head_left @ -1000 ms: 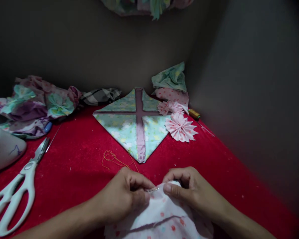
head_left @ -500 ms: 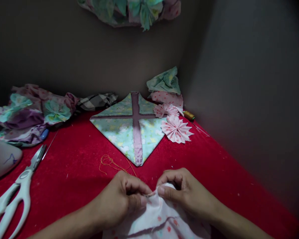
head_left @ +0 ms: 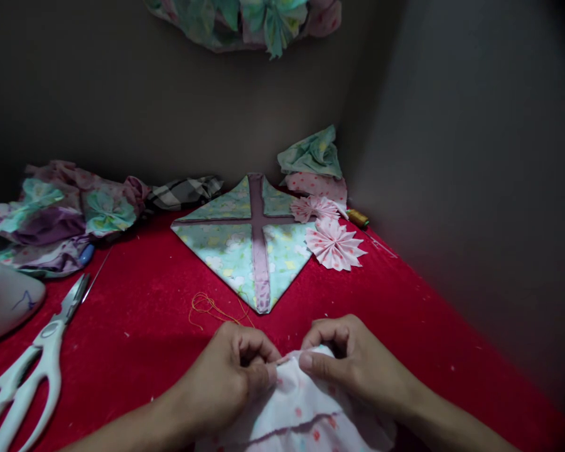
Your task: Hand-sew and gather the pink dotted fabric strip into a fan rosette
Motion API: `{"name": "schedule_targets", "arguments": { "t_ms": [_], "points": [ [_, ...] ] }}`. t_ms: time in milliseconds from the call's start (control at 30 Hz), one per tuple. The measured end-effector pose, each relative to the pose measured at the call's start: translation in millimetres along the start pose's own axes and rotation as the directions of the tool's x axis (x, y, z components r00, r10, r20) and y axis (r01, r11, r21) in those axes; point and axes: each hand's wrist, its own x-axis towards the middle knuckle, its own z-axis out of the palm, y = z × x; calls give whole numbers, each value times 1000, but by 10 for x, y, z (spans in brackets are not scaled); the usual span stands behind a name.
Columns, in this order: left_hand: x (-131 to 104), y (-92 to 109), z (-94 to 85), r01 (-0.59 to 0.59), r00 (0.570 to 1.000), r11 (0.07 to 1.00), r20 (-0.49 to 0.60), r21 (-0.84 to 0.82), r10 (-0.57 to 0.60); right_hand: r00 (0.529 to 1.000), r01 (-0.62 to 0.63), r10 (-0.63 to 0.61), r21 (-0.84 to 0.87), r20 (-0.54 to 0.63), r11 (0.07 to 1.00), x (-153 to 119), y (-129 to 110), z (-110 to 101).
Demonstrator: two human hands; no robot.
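A white cloth with red spots [head_left: 292, 402] lies at the bottom centre, its upper edge pinched between both hands. My left hand [head_left: 238, 370] grips that edge on the left, thumb and fingers closed. On the right, my right hand [head_left: 343, 361] pinches the same edge, with its thumb on top of the cloth. Orange thread [head_left: 209, 307] lies in loose loops just beyond my left hand. Past the hands is a green floral diamond-shaped piece [head_left: 230, 251] with a mauve cross. A pleated pink rosette [head_left: 335, 243] touches its right side.
White-handled scissors [head_left: 47, 351] lie at the left, near a white object [head_left: 9, 298]. Bunched floral fabric [head_left: 66, 213] and checked cloth [head_left: 186, 191] sit behind. A thread spool [head_left: 358, 218] is at the red surface's right edge [head_left: 405, 263]. Green cloth [head_left: 311, 154] lies behind the rosettes.
My hands have moved slightly apart along the cloth's edge, leaving more of it visible between them. The thread's end near my left hand shows less.
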Motion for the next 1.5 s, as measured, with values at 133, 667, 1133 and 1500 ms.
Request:
{"name": "schedule_targets", "arguments": {
  "t_ms": [133,667,1133,1500],
  "points": [
    [-14,57,41,-13,999,998,-49,59,16,984,147,-159,-139,-84,979,-23,9,68],
    [8,22,6,23,999,1000,-25,-6,-23,998,62,-63,-68,-21,996,11,1,23],
    [22,-72,-44,13,998,996,68,-85,-7,999,21,-24,79,43,997,41,44,-7],
    [6,-44,-47,-32,998,998,46,-60,35,990,-22,0,154,142,988,6,10,29]
  ]
}}
